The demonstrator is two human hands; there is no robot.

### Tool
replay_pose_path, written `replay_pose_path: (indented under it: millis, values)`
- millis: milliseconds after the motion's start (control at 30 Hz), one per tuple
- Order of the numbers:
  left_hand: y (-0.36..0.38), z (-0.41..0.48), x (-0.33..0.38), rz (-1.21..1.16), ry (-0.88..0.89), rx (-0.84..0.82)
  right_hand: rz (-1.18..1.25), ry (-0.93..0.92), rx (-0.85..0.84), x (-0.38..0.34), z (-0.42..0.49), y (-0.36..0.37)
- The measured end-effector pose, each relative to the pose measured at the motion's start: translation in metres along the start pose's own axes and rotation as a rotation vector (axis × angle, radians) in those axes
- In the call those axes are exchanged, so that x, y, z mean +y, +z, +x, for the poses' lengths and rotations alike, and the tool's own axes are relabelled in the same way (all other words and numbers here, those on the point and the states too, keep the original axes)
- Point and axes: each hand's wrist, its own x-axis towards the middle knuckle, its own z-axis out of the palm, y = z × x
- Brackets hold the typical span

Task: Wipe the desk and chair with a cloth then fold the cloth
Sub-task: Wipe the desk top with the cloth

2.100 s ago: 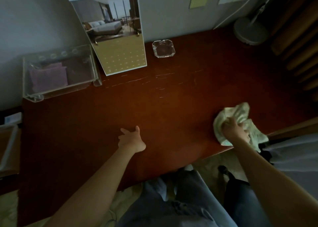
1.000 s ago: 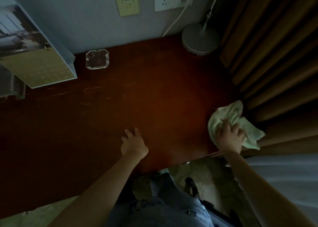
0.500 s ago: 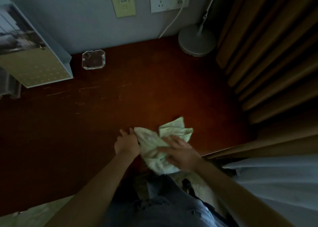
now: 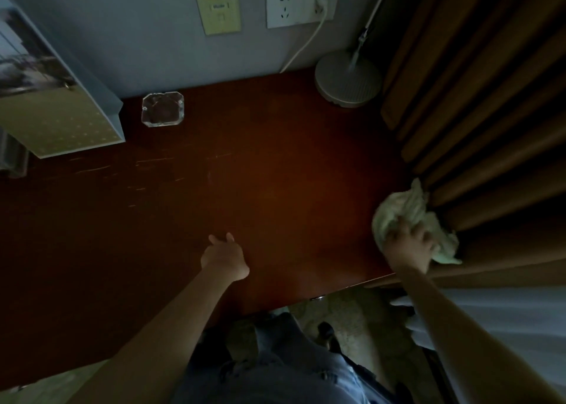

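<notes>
Reddish-brown wood makes up the desk [image 4: 275, 173], dim in this light and marked with pale scratches toward its left half. At the desk's right edge, near the front corner, a crumpled pale green cloth [image 4: 401, 210] lies bunched on the surface, its far side touching the folds of the brown curtain [image 4: 490, 112]. The right grip [image 4: 409, 244], a bare hand, comes down on the cloth from above with fingers curled into the fabric, holding it in a wad; loose ends spill out past the hand on the curtain side. The left grip [image 4: 225, 258] lies palm down on the bare wood near the front middle of the desk, well apart from the cloth, fingers straight and loosely spread, holding nothing. At the back, against the grey wall, a square glass ashtray [image 4: 162, 110] sits just beside a tilted mirror stand [image 4: 55, 118] at the left. A round grey lamp base [image 4: 347, 80] stands in the back right corner, close to the curtain. Above it a white cord [image 4: 306, 45] runs up to a wall outlet [image 4: 301, 2], with a yellowish switch plate [image 4: 218, 12] to its left.
</notes>
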Motion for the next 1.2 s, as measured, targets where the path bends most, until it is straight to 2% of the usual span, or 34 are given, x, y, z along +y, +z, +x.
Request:
replay_pose_path:
  millis: [100,267,333,433,533,633,733,800,967,1133,1200]
  values:
    - [-0.001,0.000,0.000,-0.013,0.010,-0.014,-0.083,-0.294,0.040,-0.051,-0.055,0.029]
    - [-0.002,0.003,-0.005,-0.052,0.019,-0.062,-0.306,-1.028,-0.099,-0.102,-0.114,0.061]
    - [-0.001,0.004,-0.007,-0.060,0.020,-0.047,-0.356,-1.179,-0.099,-0.103,-0.114,0.058]
    - [0.001,0.003,-0.010,-0.040,0.034,-0.031,-0.308,-1.119,-0.094,-0.092,-0.088,0.048]
    - [0.002,0.001,-0.012,-0.021,0.035,-0.015,-0.287,-0.782,-0.036,-0.067,-0.029,0.038]
    - [0.003,0.003,-0.016,-0.035,0.030,-0.012,-0.333,-0.462,-0.064,-0.022,0.034,0.026]
    - [-0.001,0.005,-0.021,-0.068,0.059,-0.006,-0.048,-0.137,-0.041,-0.002,0.052,-0.005]
    - [-0.003,0.004,-0.025,-0.081,0.070,0.030,0.090,-0.035,-0.015,-0.008,0.047,-0.022]
    - [0.005,0.000,-0.031,-0.099,0.058,0.105,0.091,-0.139,0.026,-0.050,0.026,-0.004]
    - [0.017,-0.002,-0.029,-0.081,0.050,0.142,-0.023,-0.423,-0.006,-0.130,-0.045,0.036]
    - [0.015,-0.002,-0.029,-0.089,0.048,0.132,-0.129,-0.552,-0.101,-0.158,-0.078,0.050]
